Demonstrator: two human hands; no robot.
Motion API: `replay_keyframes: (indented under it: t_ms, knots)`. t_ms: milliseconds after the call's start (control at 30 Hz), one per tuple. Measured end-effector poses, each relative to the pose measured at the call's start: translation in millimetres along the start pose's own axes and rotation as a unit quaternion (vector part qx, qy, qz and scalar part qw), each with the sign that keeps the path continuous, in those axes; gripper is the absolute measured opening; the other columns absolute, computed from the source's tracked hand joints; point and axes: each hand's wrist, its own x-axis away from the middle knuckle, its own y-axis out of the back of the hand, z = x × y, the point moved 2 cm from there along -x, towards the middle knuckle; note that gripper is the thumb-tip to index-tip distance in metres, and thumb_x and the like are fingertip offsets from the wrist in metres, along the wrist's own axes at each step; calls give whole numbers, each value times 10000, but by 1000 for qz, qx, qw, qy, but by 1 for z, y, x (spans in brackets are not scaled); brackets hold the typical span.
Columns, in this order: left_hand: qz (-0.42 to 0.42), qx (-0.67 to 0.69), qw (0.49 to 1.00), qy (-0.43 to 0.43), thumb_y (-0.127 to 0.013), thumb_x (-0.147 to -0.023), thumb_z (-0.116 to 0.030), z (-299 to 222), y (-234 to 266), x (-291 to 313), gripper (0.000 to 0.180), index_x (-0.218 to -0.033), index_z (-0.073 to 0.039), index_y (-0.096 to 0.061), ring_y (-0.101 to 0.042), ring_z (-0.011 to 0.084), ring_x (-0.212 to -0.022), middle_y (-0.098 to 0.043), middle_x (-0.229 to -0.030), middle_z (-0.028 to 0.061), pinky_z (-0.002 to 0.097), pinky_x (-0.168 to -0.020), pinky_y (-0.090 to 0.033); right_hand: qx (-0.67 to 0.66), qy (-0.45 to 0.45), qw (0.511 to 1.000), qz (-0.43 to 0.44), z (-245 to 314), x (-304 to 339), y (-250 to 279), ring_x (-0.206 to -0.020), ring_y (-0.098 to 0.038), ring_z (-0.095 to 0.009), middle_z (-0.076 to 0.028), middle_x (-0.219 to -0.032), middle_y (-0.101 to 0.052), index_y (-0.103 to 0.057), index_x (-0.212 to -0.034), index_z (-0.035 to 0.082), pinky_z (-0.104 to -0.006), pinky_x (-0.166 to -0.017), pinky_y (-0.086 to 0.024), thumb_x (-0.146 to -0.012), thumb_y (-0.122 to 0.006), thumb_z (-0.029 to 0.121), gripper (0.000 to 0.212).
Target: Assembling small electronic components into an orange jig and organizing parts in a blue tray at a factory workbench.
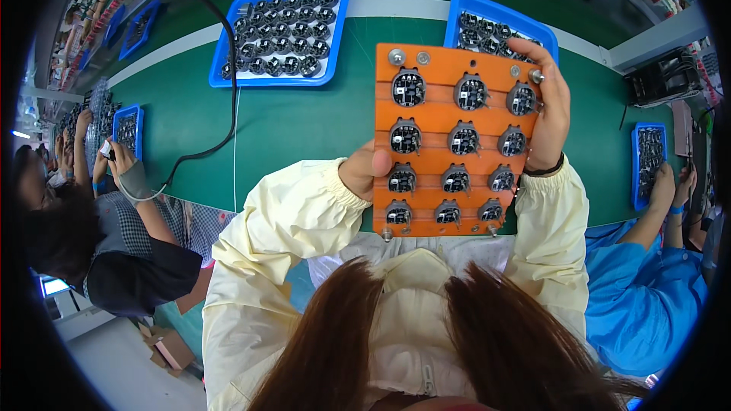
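Two hands hold one orange fixture board [449, 118] above the green table [304, 118]. Left hand [364, 170] grips the board's left edge, thumb on its face. Right hand [550, 110] clasps its right edge. Twelve black round parts [464, 138] sit on the board. Blue trays [283, 33] lie beyond the board.
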Motion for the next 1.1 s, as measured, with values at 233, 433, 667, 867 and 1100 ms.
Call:
replay_keyframes:
  t_ms: [233,433,667,867,1100]
  knots:
    - [2,-51,998,44,-739,-565,-567,-3,6,2,1070,-1353,-44,-240,-387,279,-1219,-356,-1345,144,450,-1005,-334,6,-4,1000,-5,1,0,-1,-796,-595,-120,-111,-930,-599,-506,-1069,-33,-221,-709,-487,-942,-327,302,401]
    - [-1,-43,998,38,-678,-533,-672,-8,-15,0,1135,-1361,-48,-219,-374,281,-1228,-331,-1360,143,457,-1007,-333,-28,-15,999,13,-3,-3,3,-804,-601,-126,-112,-945,-600,-504,-1080,-30,-228,-713,-494,-941,-333,290,389]
    - [-2,-35,997,-64,-623,-529,-722,13,15,-1,1171,-1378,-60,-164,-340,269,-1249,-280,-1388,133,461,-1014,-320,-36,-35,998,21,-6,-3,5,-816,-602,-135,-112,-952,-601,-511,-1084,-21,-239,-722,-500,-940,-338,285,380]
    - [146,65,974,-160,-573,-531,-759,30,16,-23,1194,-1389,-68,-112,-299,259,-1272,-222,-1413,124,462,-1022,-304,-58,-47,997,19,-7,-2,7,-804,-602,-137,-115,-945,-602,-521,-1058,-27,-244,-718,-500,-943,-333,264,365]
    - [287,138,910,-266,-375,-809,-649,30,12,-30,854,-1387,-65,-144,-259,308,-1282,-183,-1423,178,530,-1018,-256,-60,-49,997,8,-8,-1,11,-789,-601,-135,-109,-927,-608,-535,-1031,-26,-246,-714,-499,-945,-331,246,352]
